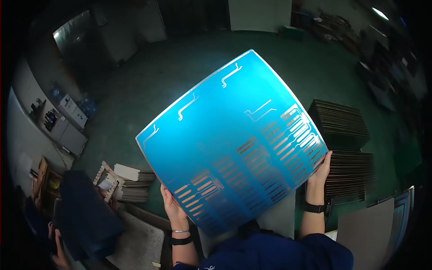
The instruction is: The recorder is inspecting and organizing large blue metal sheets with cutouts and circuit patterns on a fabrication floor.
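Observation:
A large blue-coated circuit board panel (pixel 216 135) with shiny metallic traces and rows of copper-coloured strips fills the middle of the view, tilted and held up in front of my body. My left hand (pixel 173 204) grips its lower left edge. Its right edge is held by my right hand (pixel 320 172), with the thumb lying along the border. Both hands are closed on the panel, and the fingers behind it are hidden. Light glares off the upper part of its surface.
Two racks of stacked dark panels (pixel 339 123) stand to the right. A grey board (pixel 364 229) leans at the lower right. Piled sheets (pixel 130 180) lie at left beside a grey-topped table (pixel 137 238). Another person's hand (pixel 58 247) shows at lower left. Green floor (pixel 157 63) stretches beyond.

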`<state>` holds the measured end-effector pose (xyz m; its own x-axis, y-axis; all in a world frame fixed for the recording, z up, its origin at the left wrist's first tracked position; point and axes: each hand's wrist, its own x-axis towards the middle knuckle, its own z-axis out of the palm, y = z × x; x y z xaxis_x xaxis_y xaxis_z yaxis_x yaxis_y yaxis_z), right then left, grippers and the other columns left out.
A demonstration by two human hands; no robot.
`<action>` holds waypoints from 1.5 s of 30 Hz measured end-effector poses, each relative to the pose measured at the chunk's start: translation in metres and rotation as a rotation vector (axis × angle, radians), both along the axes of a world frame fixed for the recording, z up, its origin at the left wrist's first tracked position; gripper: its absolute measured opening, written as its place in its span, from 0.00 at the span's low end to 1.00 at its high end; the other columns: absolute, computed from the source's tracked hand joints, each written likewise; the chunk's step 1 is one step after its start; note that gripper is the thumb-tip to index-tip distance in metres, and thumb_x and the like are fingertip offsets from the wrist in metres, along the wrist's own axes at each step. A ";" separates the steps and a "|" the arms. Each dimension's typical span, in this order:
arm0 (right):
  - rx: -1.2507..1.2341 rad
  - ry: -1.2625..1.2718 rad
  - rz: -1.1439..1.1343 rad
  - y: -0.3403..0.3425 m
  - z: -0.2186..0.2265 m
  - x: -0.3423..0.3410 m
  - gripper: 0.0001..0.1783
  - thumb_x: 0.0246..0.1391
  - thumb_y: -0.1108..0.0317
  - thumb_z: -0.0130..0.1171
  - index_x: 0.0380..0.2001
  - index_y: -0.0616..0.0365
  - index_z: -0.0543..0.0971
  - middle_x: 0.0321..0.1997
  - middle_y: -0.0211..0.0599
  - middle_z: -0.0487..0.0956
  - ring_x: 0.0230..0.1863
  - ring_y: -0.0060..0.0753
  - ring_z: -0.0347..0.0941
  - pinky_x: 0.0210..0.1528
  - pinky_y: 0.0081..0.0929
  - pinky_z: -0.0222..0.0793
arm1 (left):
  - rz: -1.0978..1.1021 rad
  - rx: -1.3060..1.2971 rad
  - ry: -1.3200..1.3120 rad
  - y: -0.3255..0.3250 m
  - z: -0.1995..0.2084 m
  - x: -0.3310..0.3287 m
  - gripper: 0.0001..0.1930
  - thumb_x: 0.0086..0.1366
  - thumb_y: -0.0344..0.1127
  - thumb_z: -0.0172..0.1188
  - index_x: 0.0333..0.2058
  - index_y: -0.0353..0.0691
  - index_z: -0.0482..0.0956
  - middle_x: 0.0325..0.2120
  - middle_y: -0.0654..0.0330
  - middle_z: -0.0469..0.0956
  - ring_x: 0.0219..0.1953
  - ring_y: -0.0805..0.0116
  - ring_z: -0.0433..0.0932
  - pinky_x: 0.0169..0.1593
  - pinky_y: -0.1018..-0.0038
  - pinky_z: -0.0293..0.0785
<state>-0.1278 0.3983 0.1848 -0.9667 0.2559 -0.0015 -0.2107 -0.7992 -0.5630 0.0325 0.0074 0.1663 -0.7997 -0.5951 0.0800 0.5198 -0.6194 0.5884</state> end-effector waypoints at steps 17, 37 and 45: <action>-0.063 -0.009 0.003 0.018 -0.032 -0.006 0.32 0.62 0.43 0.27 0.52 0.58 0.66 0.54 0.42 0.69 0.52 0.41 0.66 0.54 0.38 0.64 | 0.006 -0.101 -0.004 -0.002 0.007 0.006 0.16 0.64 0.38 0.51 0.49 0.42 0.63 0.45 0.60 0.71 0.47 0.66 0.72 0.49 0.67 0.73; -0.152 -0.356 -0.064 0.048 -0.066 -0.011 0.35 0.61 0.42 0.28 0.57 0.61 0.61 0.61 0.44 0.63 0.58 0.44 0.61 0.59 0.41 0.59 | -0.107 -0.222 -0.076 0.032 0.043 -0.008 0.18 0.66 0.38 0.49 0.53 0.41 0.62 0.44 0.59 0.72 0.46 0.72 0.71 0.50 0.73 0.68; -0.164 -0.380 -0.085 0.043 -0.065 -0.004 0.36 0.60 0.40 0.29 0.57 0.59 0.62 0.61 0.42 0.63 0.58 0.43 0.61 0.59 0.42 0.59 | -0.130 -0.292 -0.085 0.039 0.040 -0.010 0.20 0.66 0.39 0.48 0.54 0.39 0.61 0.46 0.58 0.70 0.48 0.72 0.69 0.50 0.73 0.68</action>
<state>-0.1313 0.4418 0.1194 -0.8652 0.3010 -0.4011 -0.0811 -0.8733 -0.4804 0.0221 0.0461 0.2065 -0.8785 -0.4493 0.1622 0.3890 -0.4758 0.7888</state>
